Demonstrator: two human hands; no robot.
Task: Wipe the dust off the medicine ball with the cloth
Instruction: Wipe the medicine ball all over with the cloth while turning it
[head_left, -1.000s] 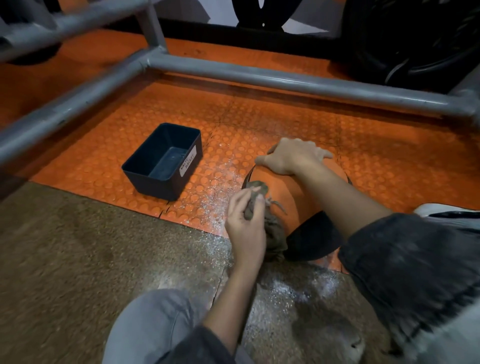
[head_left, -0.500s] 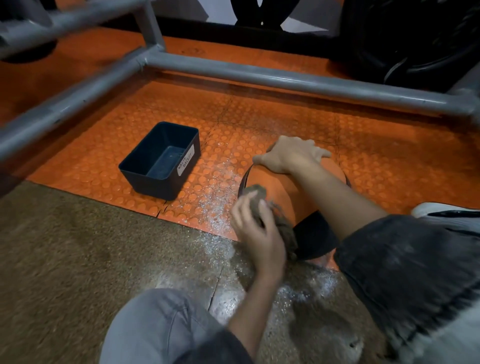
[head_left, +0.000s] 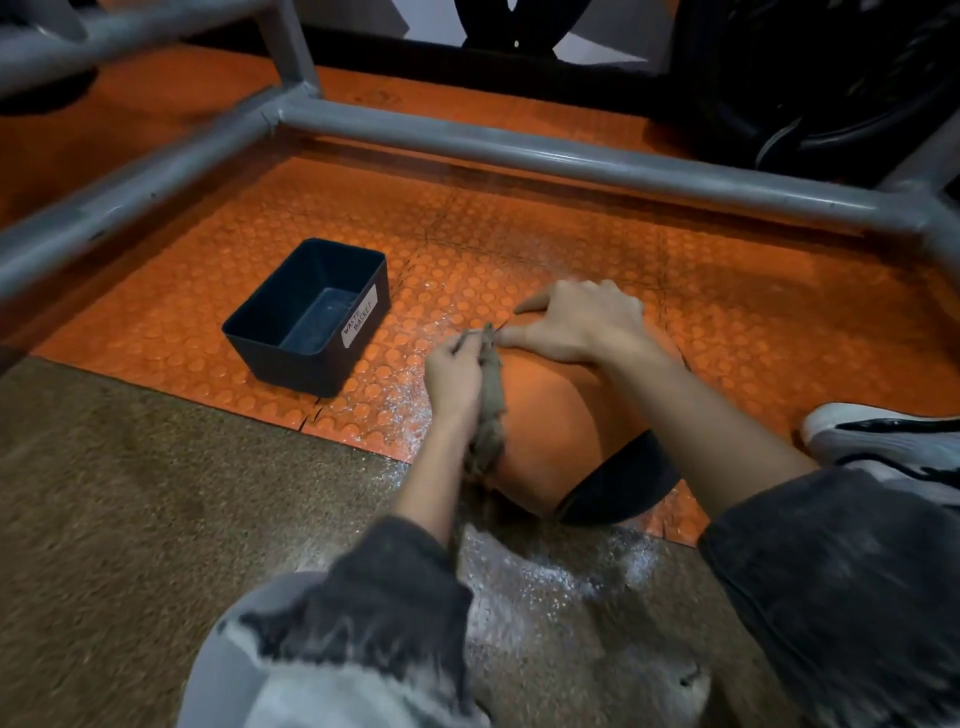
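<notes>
Nearest the viewer, the person's bent knee in grey trousers (head_left: 291, 654) and two dark sleeves. White powdery dust (head_left: 545, 577) is scattered on the speckled brown floor (head_left: 130, 493) just in front of the knee.

Beyond it, the round orange medicine ball with a black panel (head_left: 550, 415) sits at the seam between the brown floor and the orange studded rubber mat (head_left: 571, 234). The left hand (head_left: 452, 374) has its fingers curled round the crumpled grey-brown cloth (head_left: 488, 410), held against the ball's left flank. The right hand (head_left: 582, 322) lies spread over the ball's top, holding nothing, its forearm hiding part of the ball.

A white-and-black shoe (head_left: 883, 441) lies to the right. To the left, apart from the ball, stands a dark rectangular plastic bin labelled "WASTE BASKET" (head_left: 311, 317). A grey metal tube frame (head_left: 519, 156) crosses behind.
</notes>
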